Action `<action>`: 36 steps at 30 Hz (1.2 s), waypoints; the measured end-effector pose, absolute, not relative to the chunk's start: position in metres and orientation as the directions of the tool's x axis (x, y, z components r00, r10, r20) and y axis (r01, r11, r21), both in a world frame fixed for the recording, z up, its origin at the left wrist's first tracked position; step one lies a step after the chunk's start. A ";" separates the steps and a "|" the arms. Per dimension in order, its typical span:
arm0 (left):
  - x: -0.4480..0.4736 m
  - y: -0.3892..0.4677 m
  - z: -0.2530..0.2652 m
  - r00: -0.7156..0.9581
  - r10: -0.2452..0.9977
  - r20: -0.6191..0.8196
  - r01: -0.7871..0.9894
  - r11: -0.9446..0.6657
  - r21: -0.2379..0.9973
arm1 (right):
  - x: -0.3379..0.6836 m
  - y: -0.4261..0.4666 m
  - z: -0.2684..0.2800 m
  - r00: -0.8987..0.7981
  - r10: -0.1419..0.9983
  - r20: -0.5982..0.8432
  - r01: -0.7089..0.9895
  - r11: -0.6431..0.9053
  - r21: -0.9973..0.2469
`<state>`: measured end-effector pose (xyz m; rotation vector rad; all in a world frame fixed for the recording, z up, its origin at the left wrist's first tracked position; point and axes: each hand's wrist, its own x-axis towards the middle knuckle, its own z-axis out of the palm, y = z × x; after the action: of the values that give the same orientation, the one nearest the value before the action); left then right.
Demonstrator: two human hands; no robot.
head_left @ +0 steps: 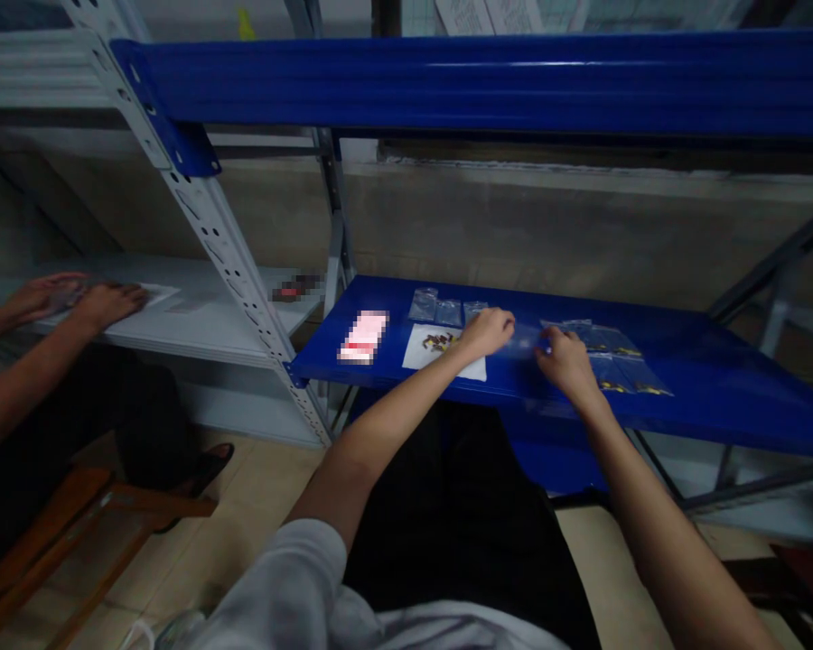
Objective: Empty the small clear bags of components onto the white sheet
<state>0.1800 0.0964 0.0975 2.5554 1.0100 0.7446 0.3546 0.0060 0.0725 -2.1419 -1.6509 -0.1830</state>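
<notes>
Over the blue shelf, my left hand (488,334) is closed, its fingers curled and partly hidden from me. My right hand (567,363) faces it a short way off, with thumb and fingers pinched together. Between them shows a faint see-through sheen that looks like a clear plastic bag (527,341), its edge at my right fingertips. Under my left wrist lies a white sheet (416,359) with a small heap of brown and yellow pieces (440,342). Flat clear bags (449,312) lie behind it. Beside my right hand are several filled bags (613,372) with yellowish pieces inside.
A blurred pink and white item (364,337) lies left on the blue shelf (711,388). A blue beam (488,86) crosses above my hands, and a perforated upright (223,253) stands left. Another person's hands (108,305) are at the grey shelf (196,338) beyond.
</notes>
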 end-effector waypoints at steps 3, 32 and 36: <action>0.230 0.076 0.084 0.682 0.712 0.170 0.605 -0.679 0.415 | 0.380 -0.013 0.066 0.393 0.889 0.234 0.913 -0.348 -0.213; 0.184 -0.039 0.078 0.251 0.762 0.598 0.176 -0.643 0.745 | 0.357 -0.056 0.126 0.109 0.994 0.032 0.259 0.002 -0.966; 0.166 -0.052 0.089 0.180 0.755 0.630 0.209 -0.655 0.726 | 0.338 -0.060 0.133 0.082 0.993 0.081 0.268 0.056 -0.962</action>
<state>0.1657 -0.0521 0.0886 1.9789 0.9037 1.4908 0.3382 -0.0601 0.1326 -1.3913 -1.3626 0.9503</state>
